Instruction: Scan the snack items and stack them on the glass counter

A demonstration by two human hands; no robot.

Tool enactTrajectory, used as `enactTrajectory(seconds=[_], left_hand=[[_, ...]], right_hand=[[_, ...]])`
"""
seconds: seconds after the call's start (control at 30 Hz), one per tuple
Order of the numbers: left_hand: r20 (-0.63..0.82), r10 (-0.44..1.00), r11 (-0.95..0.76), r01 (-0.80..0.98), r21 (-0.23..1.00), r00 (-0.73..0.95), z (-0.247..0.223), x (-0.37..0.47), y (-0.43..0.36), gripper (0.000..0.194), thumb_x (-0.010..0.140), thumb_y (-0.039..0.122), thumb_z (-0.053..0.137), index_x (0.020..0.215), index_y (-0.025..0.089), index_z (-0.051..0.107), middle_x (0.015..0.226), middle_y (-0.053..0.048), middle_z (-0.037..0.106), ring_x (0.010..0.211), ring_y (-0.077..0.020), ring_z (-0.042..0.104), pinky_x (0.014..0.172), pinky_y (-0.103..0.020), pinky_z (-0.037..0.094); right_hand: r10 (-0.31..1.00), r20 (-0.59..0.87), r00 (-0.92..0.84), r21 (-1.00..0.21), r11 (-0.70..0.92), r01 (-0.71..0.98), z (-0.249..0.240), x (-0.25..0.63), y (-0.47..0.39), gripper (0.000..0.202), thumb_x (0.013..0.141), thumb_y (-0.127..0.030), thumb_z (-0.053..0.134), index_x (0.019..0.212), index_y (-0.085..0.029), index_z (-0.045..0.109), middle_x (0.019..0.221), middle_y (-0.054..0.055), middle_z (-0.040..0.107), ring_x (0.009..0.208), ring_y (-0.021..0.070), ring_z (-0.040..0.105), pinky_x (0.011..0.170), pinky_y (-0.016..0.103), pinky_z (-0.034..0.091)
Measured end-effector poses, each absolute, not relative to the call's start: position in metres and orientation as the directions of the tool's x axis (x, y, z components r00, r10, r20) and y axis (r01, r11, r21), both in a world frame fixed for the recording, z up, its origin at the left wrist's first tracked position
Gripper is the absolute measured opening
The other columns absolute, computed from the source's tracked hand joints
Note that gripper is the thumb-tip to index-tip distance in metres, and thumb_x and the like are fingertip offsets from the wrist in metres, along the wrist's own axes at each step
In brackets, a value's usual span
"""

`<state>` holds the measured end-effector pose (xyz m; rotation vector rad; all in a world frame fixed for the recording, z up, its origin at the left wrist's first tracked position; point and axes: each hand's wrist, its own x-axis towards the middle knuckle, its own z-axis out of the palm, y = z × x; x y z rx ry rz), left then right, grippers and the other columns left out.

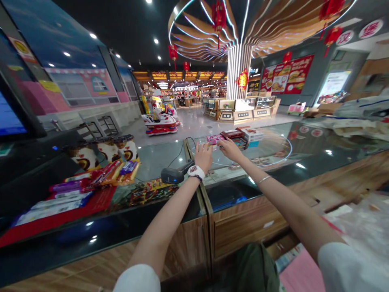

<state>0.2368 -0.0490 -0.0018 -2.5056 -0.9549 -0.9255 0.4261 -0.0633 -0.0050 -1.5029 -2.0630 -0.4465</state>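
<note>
Both arms reach forward over a glass-topped counter [225,182]. My left hand [203,156], with a white watch on its wrist, is raised above the glass; its fingers point away from me. My right hand [230,150] lies just to the right, its fingers bent at a small pink packet [214,139]. Something small and clear seems to show between the two hands, too small to make out. Dark red packages [233,134] and a white and blue box [253,137] sit beyond my right hand. A black handheld scanner [172,175] rests left of my left wrist.
Snack packs [106,174] and patterned cups [127,149] stand on the left of the counter, by a monitor [13,113]. A thin cable runs from the scanner. Bags and wrapping [358,117] lie at the right. Below right is an open drawer [282,247].
</note>
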Motion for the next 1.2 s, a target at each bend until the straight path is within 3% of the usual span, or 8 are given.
enactTrajectory(seconds=[0.13, 0.27, 0.4, 0.57, 0.77, 0.9, 1.03, 1.2], left_hand=[[0.637, 0.552, -0.689, 0.725, -0.015, 0.538, -0.021, 0.252, -0.042, 0.036, 0.081, 0.011, 0.056, 0.117, 0.016, 0.061, 0.131, -0.017, 0.062, 0.123, -0.0306, 0.057, 0.114, -0.051, 0.037], [0.444, 0.665, -0.677, 0.736, 0.016, 0.601, -0.038, 0.257, -0.037, 0.025, 0.089, 0.022, 0.053, 0.11, 0.013, 0.064, 0.112, -0.018, 0.069, 0.106, -0.0295, 0.065, 0.095, -0.045, 0.05], [0.28, 0.805, -0.559, 0.827, 0.062, 0.523, -0.037, 0.253, -0.034, 0.037, 0.097, 0.036, 0.044, 0.12, 0.014, 0.063, 0.129, -0.018, 0.064, 0.119, -0.034, 0.06, 0.102, -0.048, 0.046], [0.223, 0.905, -0.387, 0.919, 0.077, 0.362, -0.024, 0.243, -0.035, 0.043, 0.098, 0.039, 0.043, 0.129, 0.014, 0.057, 0.139, -0.017, 0.058, 0.131, -0.0399, 0.05, 0.108, -0.051, 0.04], [0.361, 0.865, -0.387, 0.922, 0.034, 0.349, -0.023, 0.239, -0.035, 0.034, 0.094, 0.026, 0.049, 0.122, 0.011, 0.058, 0.127, -0.019, 0.061, 0.121, -0.0307, 0.056, 0.097, -0.04, 0.047], [0.38, 0.789, -0.517, 0.856, -0.013, 0.482, -0.028, 0.238, -0.03, 0.033, 0.094, 0.02, 0.048, 0.123, 0.013, 0.06, 0.135, -0.015, 0.059, 0.125, -0.0275, 0.054, 0.109, -0.041, 0.04], [0.334, 0.77, -0.582, 0.813, 0.019, 0.543, -0.032, 0.237, -0.025, 0.036, 0.098, 0.024, 0.041, 0.126, 0.016, 0.061, 0.141, -0.012, 0.059, 0.133, -0.0282, 0.049, 0.119, -0.05, 0.029], [0.299, 0.772, -0.596, 0.802, 0.035, 0.561, -0.037, 0.237, -0.02, 0.041, 0.101, 0.028, 0.035, 0.131, 0.016, 0.06, 0.146, -0.011, 0.057, 0.14, -0.0302, 0.045, 0.122, -0.055, 0.025]], right_hand=[[0.84, 0.521, -0.151, -0.066, 0.215, 0.974, -0.006, 0.423, -0.047, 0.031, 0.089, -0.006, 0.046, 0.115, -0.015, 0.059, 0.12, 0.015, 0.069, 0.115, 0.0267, 0.062, 0.113, 0.046, 0.033], [0.864, 0.498, -0.076, -0.07, 0.128, 0.989, -0.008, 0.416, -0.038, 0.028, 0.091, -0.007, 0.047, 0.115, -0.015, 0.059, 0.118, 0.015, 0.069, 0.114, 0.026, 0.062, 0.109, 0.041, 0.036], [0.884, 0.466, -0.043, -0.04, 0.07, 0.997, -0.011, 0.41, -0.033, 0.028, 0.093, -0.008, 0.048, 0.118, -0.017, 0.058, 0.12, 0.014, 0.069, 0.113, 0.025, 0.062, 0.102, 0.037, 0.039], [0.9, 0.435, -0.035, -0.061, 0.068, 0.996, -0.014, 0.406, -0.027, 0.028, 0.093, -0.01, 0.049, 0.118, -0.019, 0.058, 0.117, 0.012, 0.069, 0.11, 0.0257, 0.063, 0.094, 0.035, 0.043], [0.924, 0.38, -0.048, -0.189, 0.128, 0.974, -0.023, 0.409, -0.012, 0.028, 0.087, -0.004, 0.054, 0.111, -0.017, 0.061, 0.115, 0.011, 0.07, 0.106, 0.0227, 0.065, 0.088, 0.029, 0.046], [0.932, 0.361, -0.046, -0.208, 0.129, 0.97, -0.027, 0.41, -0.005, 0.031, 0.085, -0.001, 0.055, 0.113, -0.014, 0.062, 0.113, 0.012, 0.071, 0.106, 0.0231, 0.066, 0.088, 0.029, 0.047], [0.933, 0.355, -0.053, -0.209, 0.134, 0.969, -0.024, 0.411, -0.012, 0.042, 0.084, 0.001, 0.051, 0.122, -0.014, 0.06, 0.126, 0.014, 0.067, 0.117, 0.0229, 0.062, 0.097, 0.031, 0.046], [0.986, 0.164, -0.016, -0.177, 0.045, 0.983, -0.029, 0.407, -0.03, 0.051, 0.098, -0.022, 0.045, 0.148, -0.017, 0.043, 0.151, 0.016, 0.049, 0.136, 0.0276, 0.05, 0.113, 0.042, 0.038]])
